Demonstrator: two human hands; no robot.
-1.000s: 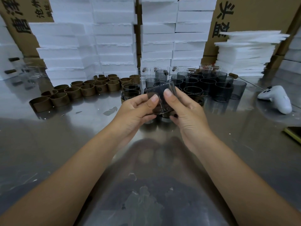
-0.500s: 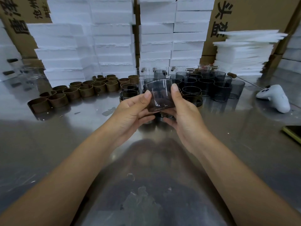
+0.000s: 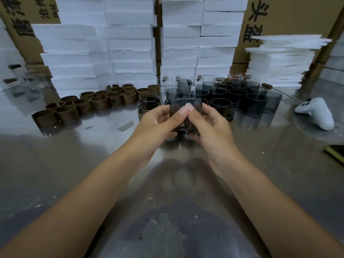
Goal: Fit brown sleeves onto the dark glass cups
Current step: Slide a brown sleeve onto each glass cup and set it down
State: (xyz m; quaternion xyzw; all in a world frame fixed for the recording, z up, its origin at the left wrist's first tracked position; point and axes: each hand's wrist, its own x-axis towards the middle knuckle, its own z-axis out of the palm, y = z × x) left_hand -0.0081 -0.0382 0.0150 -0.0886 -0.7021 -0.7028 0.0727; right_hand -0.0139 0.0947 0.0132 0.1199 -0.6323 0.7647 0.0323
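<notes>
Since the head cam is looking straight down the forearms, everything is sitting dead centre: the left hand (image 3: 156,123) and right hand (image 3: 210,125) are both wrapping around one dark glass cup (image 3: 186,105), holding it upright just above the steel table (image 3: 74,174). Both thumbs (image 3: 183,113) are pressing side by side on the near wall while the other fingers are curling round the sides and underneath, which I'm guessing is for bracing the glass while a sleeve gets worked along it. Something brownish is showing low between the palms, but I honestly can't tell if that's a sleeve going on or just shadow. The loose brown sleeves (image 3: 96,101) are lining up in rows to the left, within easy reach of the left hand. The bare dark cups (image 3: 238,95) are bunching up right behind the hands and off to the right, so grabbing one of each is looking like a short reach. A few cups with bands on (image 3: 149,107) are standing just left of the held one, probably the finished pile. White foam boxes (image 3: 130,43) are stacking up along the back, and a white game controller (image 3: 314,112) is lying off to the right, well out of the way.
</notes>
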